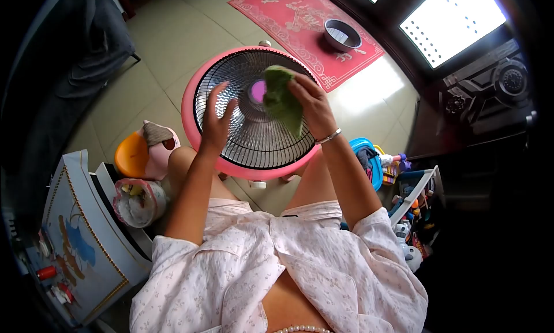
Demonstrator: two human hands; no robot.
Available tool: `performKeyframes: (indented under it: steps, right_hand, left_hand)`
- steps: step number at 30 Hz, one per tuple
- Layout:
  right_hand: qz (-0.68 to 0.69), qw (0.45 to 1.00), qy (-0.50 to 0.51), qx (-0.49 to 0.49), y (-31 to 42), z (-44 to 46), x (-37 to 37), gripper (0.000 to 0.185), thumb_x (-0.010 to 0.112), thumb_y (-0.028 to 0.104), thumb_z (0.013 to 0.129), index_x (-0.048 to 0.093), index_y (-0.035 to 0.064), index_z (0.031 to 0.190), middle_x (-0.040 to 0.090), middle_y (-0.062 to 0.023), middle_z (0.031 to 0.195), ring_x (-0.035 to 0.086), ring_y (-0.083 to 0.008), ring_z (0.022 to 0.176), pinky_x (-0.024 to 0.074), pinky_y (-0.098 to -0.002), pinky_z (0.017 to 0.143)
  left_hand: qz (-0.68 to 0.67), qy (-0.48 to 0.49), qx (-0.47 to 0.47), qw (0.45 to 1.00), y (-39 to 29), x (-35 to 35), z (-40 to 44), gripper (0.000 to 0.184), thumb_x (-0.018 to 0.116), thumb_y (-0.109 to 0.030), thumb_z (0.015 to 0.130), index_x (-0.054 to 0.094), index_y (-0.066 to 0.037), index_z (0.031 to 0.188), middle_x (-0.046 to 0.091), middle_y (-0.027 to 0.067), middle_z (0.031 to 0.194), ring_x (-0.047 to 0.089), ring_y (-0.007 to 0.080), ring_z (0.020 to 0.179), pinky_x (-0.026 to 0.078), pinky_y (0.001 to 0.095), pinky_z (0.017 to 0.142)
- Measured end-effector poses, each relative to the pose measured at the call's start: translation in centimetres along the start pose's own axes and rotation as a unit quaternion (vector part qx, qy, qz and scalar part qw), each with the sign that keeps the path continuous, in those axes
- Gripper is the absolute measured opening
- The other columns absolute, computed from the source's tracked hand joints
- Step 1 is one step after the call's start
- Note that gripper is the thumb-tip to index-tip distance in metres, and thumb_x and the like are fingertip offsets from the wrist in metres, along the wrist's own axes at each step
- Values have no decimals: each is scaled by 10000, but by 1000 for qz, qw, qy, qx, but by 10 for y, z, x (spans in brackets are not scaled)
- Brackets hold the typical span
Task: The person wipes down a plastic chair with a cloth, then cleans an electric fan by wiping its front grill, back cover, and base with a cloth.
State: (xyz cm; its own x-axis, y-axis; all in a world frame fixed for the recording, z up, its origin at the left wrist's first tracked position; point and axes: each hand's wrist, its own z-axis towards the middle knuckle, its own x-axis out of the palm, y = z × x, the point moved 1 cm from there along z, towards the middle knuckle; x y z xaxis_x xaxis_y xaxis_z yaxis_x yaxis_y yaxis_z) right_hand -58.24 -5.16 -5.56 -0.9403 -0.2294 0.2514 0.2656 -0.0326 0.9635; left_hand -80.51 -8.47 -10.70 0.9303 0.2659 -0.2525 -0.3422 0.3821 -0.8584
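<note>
A round pink electric dish heater (190, 111) lies face up between my knees. Its black wire grille covers a shiny reflector with a purple disc in the middle. In my right hand (314, 105) is a green cloth (283, 99), pinched at its upper edge and hanging over the right half of the grille. My left hand (217, 121) is above the grille's left side, fingers apart and holding nothing. I cannot tell whether the cloth or the left fingers touch the wires.
A metal basin (343, 35) stands on a red patterned mat (288, 13) ahead. On the left are an orange and pink child's seat (134, 154), a lined waste bin (138, 203) and a pale cabinet (86, 235). A blue basin (375, 166) and a bin of toys (412, 217) sit right.
</note>
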Motion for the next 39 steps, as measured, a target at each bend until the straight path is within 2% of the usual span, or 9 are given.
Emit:
performKeyframes:
  steps: [3, 8, 12, 17, 22, 26, 31, 35, 39]
  right_hand:
    - [-36, 994, 98, -39, 4, 6, 26, 291, 578, 131, 943, 604, 8, 1205, 581, -32, 1136, 564, -120, 1025, 453, -242, 897]
    - [34, 989, 41, 140, -13, 14, 0, 381, 521, 108, 955, 496, 24, 1326, 570, -79, 1207, 565, -124, 1047, 481, -249, 878]
    - [45, 960, 172, 216, -5, -9, 7, 491, 450, -8, 876, 444, 12, 1366, 538, -87, 1259, 573, -141, 1045, 481, -258, 901]
    - [-107, 964, 177, 167, -17, -11, -5, 344, 602, 80, 849, 597, -43, 1171, 651, -53, 983, 593, -125, 886, 490, -257, 785]
    - [-224, 971, -27, -80, 17, 25, -23, 216, 651, 57, 836, 668, 7, 1045, 658, -39, 876, 585, -97, 744, 489, -254, 672]
    - [-434, 833, -84, -332, 78, 45, -13, 175, 658, 131, 831, 703, 69, 989, 647, -82, 915, 637, -201, 735, 505, -297, 665]
    - [-556, 784, -64, -270, 52, 29, -21, 201, 662, 135, 836, 674, 53, 1019, 621, -87, 930, 626, -235, 807, 517, -316, 683]
    - [-587, 798, 93, -97, -16, -13, -49, 331, 642, 182, 850, 601, 104, 1169, 593, -113, 1130, 624, -305, 934, 515, -379, 775]
    - [-584, 795, 17, -165, -36, -29, -43, 316, 579, 180, 883, 584, 109, 1190, 569, -118, 1201, 558, -300, 1087, 455, -396, 900]
  left_hand:
    - [-390, 132, -205, 888, -27, 26, 14, 447, 603, -286, 933, 490, -22, 1276, 575, 74, 1151, 542, 146, 1056, 430, 282, 912]
    - [-395, 69, -170, 900, -18, 12, 27, 162, 618, 5, 857, 552, -91, 969, 582, -1, 962, 561, 104, 940, 442, 254, 877]
    - [-455, 148, -184, 859, -31, -5, 29, 309, 491, 137, 760, 568, -56, 988, 580, 63, 1079, 566, 150, 1020, 439, 285, 956]
    - [-476, 244, -224, 814, -43, -21, 32, 253, 567, 29, 808, 592, 1, 1058, 608, 73, 1055, 579, 141, 1002, 447, 273, 932]
    - [-234, 80, -79, 966, -39, -30, 72, 149, 651, 13, 832, 626, -48, 965, 638, 3, 913, 591, 86, 853, 473, 228, 797]
    - [-116, -17, 109, 987, -79, -36, 110, 186, 661, 0, 826, 617, -59, 996, 638, 17, 918, 596, 105, 828, 478, 236, 770]
    - [156, 18, 210, 965, -61, -28, 86, 259, 670, -23, 784, 634, -86, 1033, 642, 92, 924, 619, 236, 808, 495, 336, 723]
    - [186, 306, -40, 933, -24, -24, 19, 327, 723, -246, 774, 639, -116, 1062, 648, 76, 810, 638, 225, 665, 507, 342, 630]
    - [160, 229, 81, 957, -4, -1, 10, 247, 661, -129, 824, 638, -48, 1056, 645, 107, 883, 632, 246, 804, 500, 352, 754]
